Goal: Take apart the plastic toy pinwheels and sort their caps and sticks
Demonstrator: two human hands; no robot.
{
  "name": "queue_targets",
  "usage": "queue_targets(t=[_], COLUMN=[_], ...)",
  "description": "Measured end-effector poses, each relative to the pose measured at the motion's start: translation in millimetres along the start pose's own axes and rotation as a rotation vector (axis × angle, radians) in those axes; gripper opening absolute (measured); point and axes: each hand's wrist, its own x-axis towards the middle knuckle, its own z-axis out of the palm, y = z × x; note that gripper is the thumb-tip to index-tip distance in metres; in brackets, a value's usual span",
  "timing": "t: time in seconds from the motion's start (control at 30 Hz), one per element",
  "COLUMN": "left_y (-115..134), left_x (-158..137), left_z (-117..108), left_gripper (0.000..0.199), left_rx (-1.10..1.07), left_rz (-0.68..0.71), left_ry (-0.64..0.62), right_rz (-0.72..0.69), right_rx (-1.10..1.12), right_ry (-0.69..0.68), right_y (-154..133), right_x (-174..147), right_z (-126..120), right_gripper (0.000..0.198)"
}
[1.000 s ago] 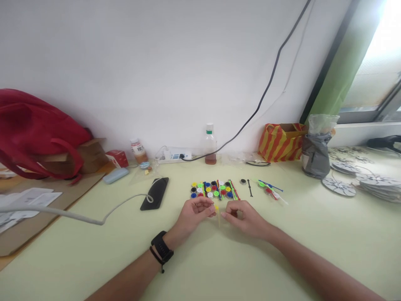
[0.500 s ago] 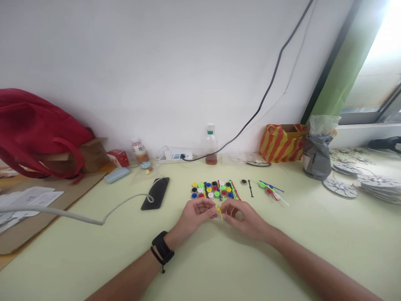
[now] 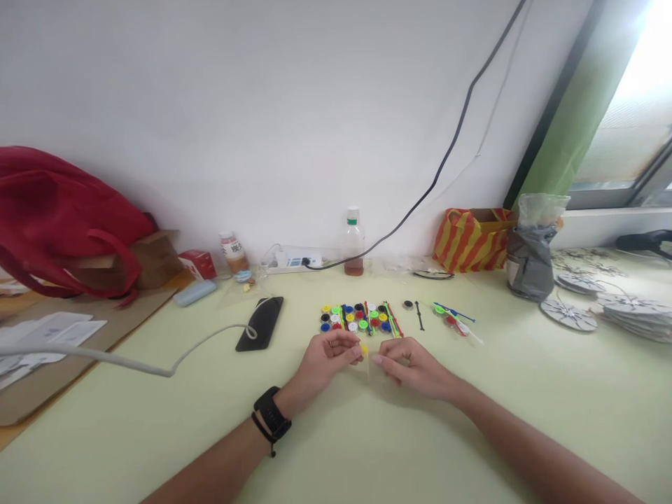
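Note:
My left hand [image 3: 333, 355] is closed in a pinch on a small yellow plastic spinner [image 3: 364, 349] above the table. Below its yellow centre hangs a pale strip, smeared by motion. Just to the right is my right hand [image 3: 412, 367], its fingers loosely bent and apart, holding nothing that I can see. Beyond both hands lie rows of coloured round discs [image 3: 353, 327], with thin coloured bars [image 3: 393, 319] among them. A black disc [image 3: 408, 305] and a black bar [image 3: 419, 316] lie separately to their right, near several assembled coloured spinners [image 3: 456, 320].
A black phone-like slab [image 3: 261, 324] with a grey cable [image 3: 210, 350] over it lies left. Along the wall stand a power strip [image 3: 297, 260], a bottle [image 3: 353, 241], a striped bag [image 3: 472, 239] and a grey bag [image 3: 530, 262]. Round cut-out discs [image 3: 569, 315] are stacked right.
My right hand has moved slightly right, away from the yellow spinner, and its fingers have come off it. The spinner's strip is now blurred. My left hand stays nearly still.

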Motion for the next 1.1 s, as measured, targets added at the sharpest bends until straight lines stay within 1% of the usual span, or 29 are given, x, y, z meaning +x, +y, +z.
queue_targets(t=[0.03,0.07,0.2,0.3,0.47,0.6,0.7,0.73,0.77,0.83,0.87,0.93,0.97,1.03,1.1], left_y=[0.6,1.1,2.9,3.1,2.5,1.9,1.0,0.4,-0.2,-1.8,-2.6,-4.0,-4.5,-4.8,-4.0], left_x=[-0.2,-0.3,-0.9,-1.1,-1.2,-1.1,-0.4,-0.1,0.4,1.3,1.7,2.3,2.4,2.3,1.7], left_z=[0.3,0.6,2.1,2.7,2.3,2.2,1.9,1.6,1.2,0.1,-0.5,-1.4,-1.7,-1.7,-1.2], left_gripper=[0.033,0.033,0.033,0.032,0.031,0.030,0.030,0.030,0.031,0.031,0.031,0.031,0.031,0.031,0.031], left_rx=[0.003,0.005,0.012,0.019,0.015,0.014,0.014,0.012,0.010,0.009,0.010,0.015,0.016,0.016,0.013], left_rz=[-0.001,-0.002,0.002,-0.002,-0.002,-0.003,-0.002,0.000,0.003,0.008,0.010,0.011,0.012,0.014,0.011], left_ry=[0.002,0.004,-0.003,-0.021,-0.025,-0.028,-0.025,-0.021,-0.017,-0.008,-0.004,-0.003,-0.004,-0.009,-0.011], right_rz=[0.005,0.010,0.023,0.020,0.003,0.017,0.030,0.028,0.019,-0.018,-0.041,-0.072,-0.076,-0.061,-0.029], right_rx=[0.003,0.012,0.052,0.060,0.053,0.075,0.125,0.144,0.154,0.139,0.119,0.086,0.083,0.092,0.103], right_ry=[-0.012,0.002,0.081,0.069,0.044,0.076,0.138,0.157,0.165,0.127,0.084,-0.009,-0.030,0.004,0.072], right_y=[-0.1,0.3,2.4,1.9,0.5,3.8,4.4,3.5,2.0,-1.6,-3.2,-4.8,-4.7,-2.7,-0.1], right_x=[0.6,1.2,2.5,1.9,1.4,2.1,1.6,1.0,0.4,-0.8,-1.2,-1.2,-0.8,0.5,2.1], right_z=[-0.7,-1.1,0.5,2.2,2.8,3.8,4.2,3.6,2.5,-0.6,-2.3,-4.6,-4.8,-3.3,-0.4], right_gripper=[0.054,0.053,0.032,0.023,0.018,0.021,0.041,0.046,0.045,0.028,0.029,0.049,0.054,0.049,0.036])
